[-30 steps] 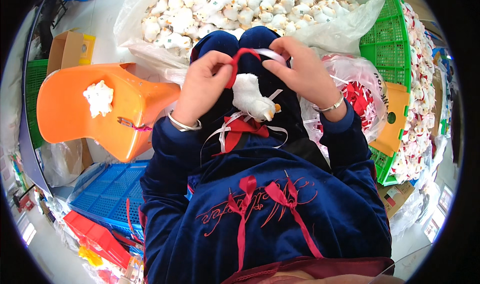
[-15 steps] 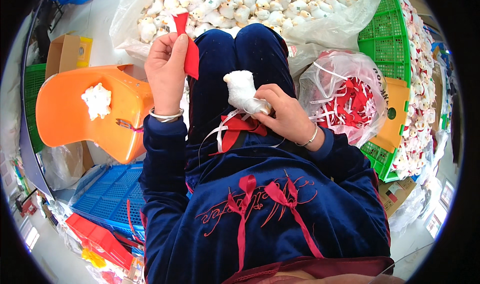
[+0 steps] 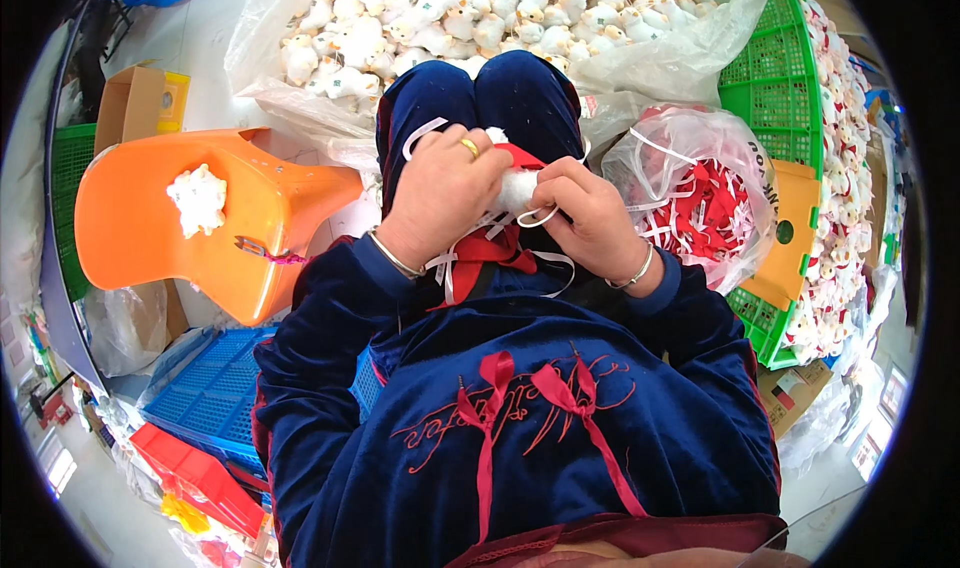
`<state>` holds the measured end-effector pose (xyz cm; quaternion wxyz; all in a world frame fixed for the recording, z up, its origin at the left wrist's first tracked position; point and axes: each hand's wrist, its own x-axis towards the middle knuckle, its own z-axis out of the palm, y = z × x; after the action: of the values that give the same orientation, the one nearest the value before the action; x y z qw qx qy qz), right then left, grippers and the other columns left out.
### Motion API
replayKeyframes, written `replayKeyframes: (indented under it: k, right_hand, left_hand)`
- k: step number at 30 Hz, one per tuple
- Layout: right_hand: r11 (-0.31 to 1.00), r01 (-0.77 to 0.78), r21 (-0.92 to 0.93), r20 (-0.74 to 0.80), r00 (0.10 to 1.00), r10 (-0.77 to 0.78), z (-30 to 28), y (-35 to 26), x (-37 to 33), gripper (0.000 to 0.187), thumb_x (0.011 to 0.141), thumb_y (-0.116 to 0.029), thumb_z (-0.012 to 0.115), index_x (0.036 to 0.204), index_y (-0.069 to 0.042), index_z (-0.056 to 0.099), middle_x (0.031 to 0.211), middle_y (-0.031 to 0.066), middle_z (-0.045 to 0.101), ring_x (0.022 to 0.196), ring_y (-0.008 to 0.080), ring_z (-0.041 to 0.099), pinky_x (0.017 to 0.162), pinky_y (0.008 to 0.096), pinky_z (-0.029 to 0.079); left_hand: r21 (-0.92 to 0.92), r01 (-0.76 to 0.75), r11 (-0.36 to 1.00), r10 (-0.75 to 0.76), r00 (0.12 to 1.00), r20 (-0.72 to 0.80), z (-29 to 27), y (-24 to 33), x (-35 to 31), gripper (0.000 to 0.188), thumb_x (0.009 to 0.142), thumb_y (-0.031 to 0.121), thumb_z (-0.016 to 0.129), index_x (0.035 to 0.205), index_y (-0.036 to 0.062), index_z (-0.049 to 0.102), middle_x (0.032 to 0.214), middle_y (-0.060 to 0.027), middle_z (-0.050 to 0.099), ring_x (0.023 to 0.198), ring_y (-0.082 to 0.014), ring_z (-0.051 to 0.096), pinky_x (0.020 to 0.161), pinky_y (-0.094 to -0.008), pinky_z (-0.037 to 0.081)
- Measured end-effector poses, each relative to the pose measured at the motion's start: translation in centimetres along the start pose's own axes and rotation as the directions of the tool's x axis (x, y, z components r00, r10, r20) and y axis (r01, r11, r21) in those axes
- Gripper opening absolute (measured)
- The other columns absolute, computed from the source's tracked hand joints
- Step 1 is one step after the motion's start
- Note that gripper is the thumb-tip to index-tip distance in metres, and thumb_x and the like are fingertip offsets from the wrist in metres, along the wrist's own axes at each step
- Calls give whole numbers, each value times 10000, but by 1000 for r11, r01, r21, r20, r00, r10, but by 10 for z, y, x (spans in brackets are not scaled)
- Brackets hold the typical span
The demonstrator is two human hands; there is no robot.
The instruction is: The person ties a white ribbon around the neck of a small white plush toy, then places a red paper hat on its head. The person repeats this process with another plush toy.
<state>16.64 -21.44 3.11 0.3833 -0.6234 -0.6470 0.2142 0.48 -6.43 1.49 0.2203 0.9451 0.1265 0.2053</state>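
Above my lap, a small white plush toy (image 3: 515, 194) lies between my two hands, partly covered by my fingers. A red cloth piece (image 3: 522, 158) with white ribbon ties lies against the toy. My left hand (image 3: 445, 188) is closed on the red cloth piece's left ribbon, one end of which loops out past the knuckles. My right hand (image 3: 590, 218) pinches a white ribbon (image 3: 538, 218) at the toy's right side. More red cloth pieces (image 3: 485, 253) with white ribbons rest on my lap just below the toy.
A large clear bag of white plush toys (image 3: 450, 18) lies ahead. To the right, a plastic bag (image 3: 640, 158) holds red ribboned pieces beside a green crate (image 3: 770, 78). On the left, an orange stool (image 3: 130, 208) carries a white plush toy (image 3: 197, 200) and small snips (image 3: 262, 251).
My left hand has come down and right, bringing the red cloth piece to the toy. My right hand has shifted slightly right and now pinches a ribbon.
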Motion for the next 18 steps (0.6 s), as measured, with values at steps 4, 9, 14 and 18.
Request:
replayKeyframes:
  k: [4,9,14,18]
  right_hand:
    - [999,33,-1,-46,998,-33,-3,-7,14,183,762,39,686,873,-46,568,905,120,581,759,327,614,650,394,501]
    - [993,-1,121,-10,1000,2,-4,-18,42,137,823,15,677,868,-34,557,869,126,563,742,319,605,642,379,488]
    - [793,4,609,-373,884,282,-37,-28,73,20,964,-55,642,972,-37,638,894,-12,626,754,78,542,668,246,453]
    - [875,-383,296,144,924,355,-55,5,51,221,953,-197,696,995,14,645,838,5,620,702,72,527,635,238,441]
  left_hand:
    - [-166,95,982,-80,992,98,-6,12,-6,248,769,84,734,1003,74,652,939,-85,597,903,-291,580,787,-387,467]
    - [-224,196,955,-174,978,112,-7,12,-7,457,710,130,797,1132,63,634,1070,-135,589,1028,-346,550,878,-404,471]
    - [-764,435,477,-529,836,146,-3,-7,-14,351,833,141,759,1136,15,633,1090,-93,642,1017,-176,650,865,-310,523]
    - [-878,475,61,-566,741,362,-14,-21,-17,415,924,145,700,1289,-29,605,1172,-88,694,1072,-160,656,954,-303,513]
